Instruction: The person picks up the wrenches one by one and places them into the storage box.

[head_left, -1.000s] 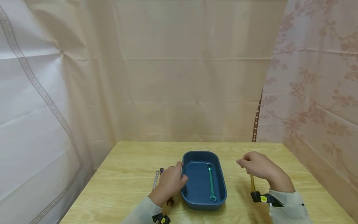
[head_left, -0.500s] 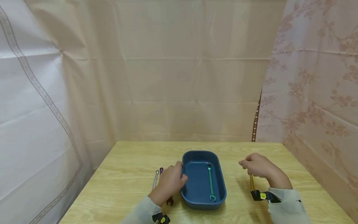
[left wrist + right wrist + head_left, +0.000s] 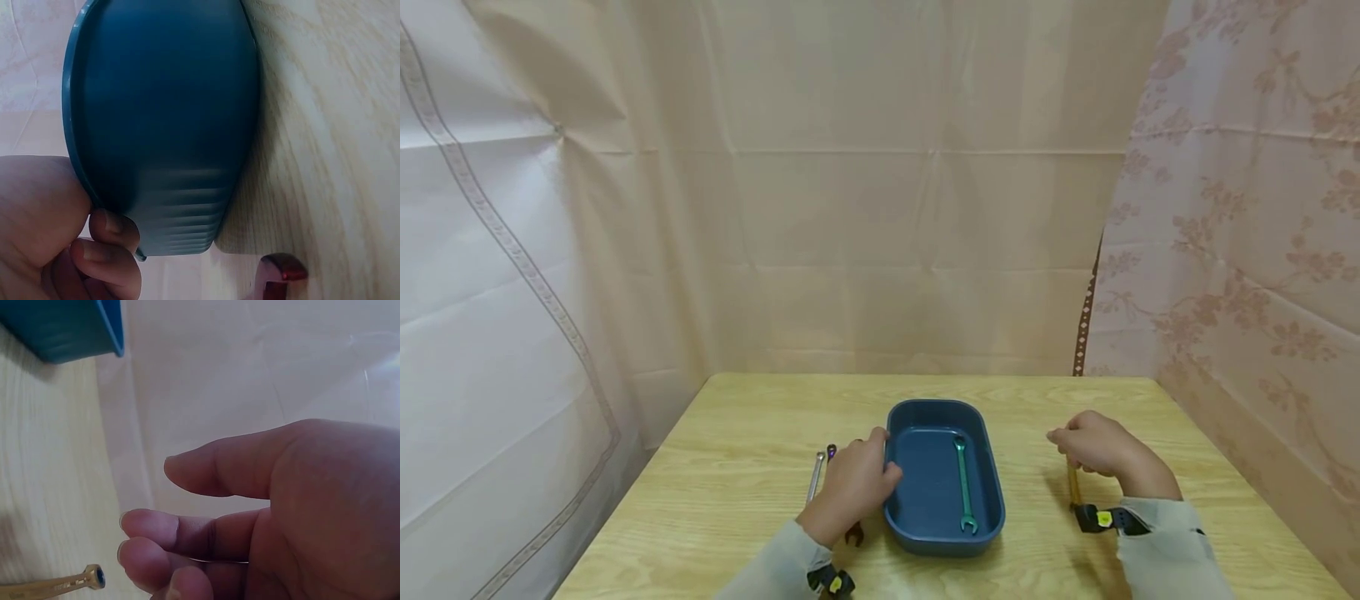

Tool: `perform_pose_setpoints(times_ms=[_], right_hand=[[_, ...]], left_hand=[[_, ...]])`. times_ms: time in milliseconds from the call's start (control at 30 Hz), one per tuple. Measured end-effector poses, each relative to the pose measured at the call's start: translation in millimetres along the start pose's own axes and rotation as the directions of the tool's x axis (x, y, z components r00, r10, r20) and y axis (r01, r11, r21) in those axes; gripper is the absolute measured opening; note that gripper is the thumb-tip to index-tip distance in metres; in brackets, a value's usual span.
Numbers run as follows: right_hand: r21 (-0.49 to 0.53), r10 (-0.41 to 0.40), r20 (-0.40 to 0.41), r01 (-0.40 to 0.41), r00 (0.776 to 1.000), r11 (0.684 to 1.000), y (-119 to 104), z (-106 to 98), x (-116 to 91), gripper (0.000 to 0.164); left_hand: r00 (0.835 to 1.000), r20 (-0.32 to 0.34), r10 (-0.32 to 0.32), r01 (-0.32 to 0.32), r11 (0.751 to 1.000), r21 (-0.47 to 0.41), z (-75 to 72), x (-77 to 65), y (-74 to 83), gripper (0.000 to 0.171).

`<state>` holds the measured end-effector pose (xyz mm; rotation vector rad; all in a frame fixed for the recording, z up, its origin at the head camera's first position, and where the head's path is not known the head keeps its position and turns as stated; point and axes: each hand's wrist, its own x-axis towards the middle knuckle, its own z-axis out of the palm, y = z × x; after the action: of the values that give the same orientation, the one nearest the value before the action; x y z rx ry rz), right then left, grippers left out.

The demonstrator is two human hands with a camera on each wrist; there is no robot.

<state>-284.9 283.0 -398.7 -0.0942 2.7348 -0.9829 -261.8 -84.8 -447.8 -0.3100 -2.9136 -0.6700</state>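
My left hand [image 3: 853,483] grips the left rim of a blue rectangular tray [image 3: 943,548], its thumb over the edge and its fingers curled against the outer wall [image 3: 175,206]. Inside the tray, toward the right, lies a green wrench [image 3: 964,487]. To the right, my right hand [image 3: 1108,450] hovers with loosely bent fingers and nothing between thumb and fingertips. Below it a gold wrench [image 3: 1073,486] lies on the table; the right wrist view shows its ring end [image 3: 94,577] apart from the fingers.
Left of the tray lie a silver wrench [image 3: 816,477], a purple-ended one [image 3: 831,452] and a dark red open jaw end [image 3: 854,535], partly hidden by the left hand and arm. The wooden table [image 3: 760,417] is bordered by hanging cloth [image 3: 910,250].
My right hand has drifted slightly to the right. The left hand keeps its grip on the tray, and the head view has tilted a little.
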Motion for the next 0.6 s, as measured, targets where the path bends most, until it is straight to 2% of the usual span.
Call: perform_pose_setpoints(times_ms=[267,467,600], right_hand=[[0.011,0.009,0.009,-0.009,1.000,1.000,5.5,4.7,5.7,0.036],[0.025,0.037,0.016,-0.038,0.999,0.999,9.3,6.7,6.6,0.046],[0.026,0.046,0.005,-0.047,0.999,0.999,15.6,5.7,5.7,0.047]], left_hand=[[1.000,-0.010,0.004,-0.004,1.000,-0.010,-1.8,-2.4,0.9,0.049],[1.000,-0.014,0.001,-0.001,1.000,0.000,-1.0,-2.8,2.2,0.048],[1.000,-0.016,0.004,-0.004,1.000,0.004,1.6,-1.7,3.5,0.048]])
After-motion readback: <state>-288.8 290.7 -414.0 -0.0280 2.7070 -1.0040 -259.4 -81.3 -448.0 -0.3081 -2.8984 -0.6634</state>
